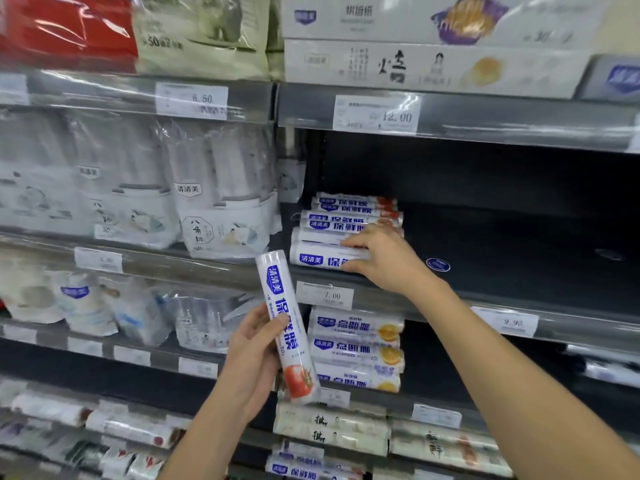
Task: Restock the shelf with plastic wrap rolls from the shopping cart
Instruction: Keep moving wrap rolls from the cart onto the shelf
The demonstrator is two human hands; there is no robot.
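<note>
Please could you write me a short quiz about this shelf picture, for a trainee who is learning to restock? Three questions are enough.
1. True or false: the left hand holds a roll nearly upright, in front of the shelves.
2. What does the right hand grip? A. a red pack; B. the front roll of the stack; C. a cart handle.
3. Fill in: the tag just under the stack reads ___.
Key: 1 true; 2 B; 3 7.00.
</note>
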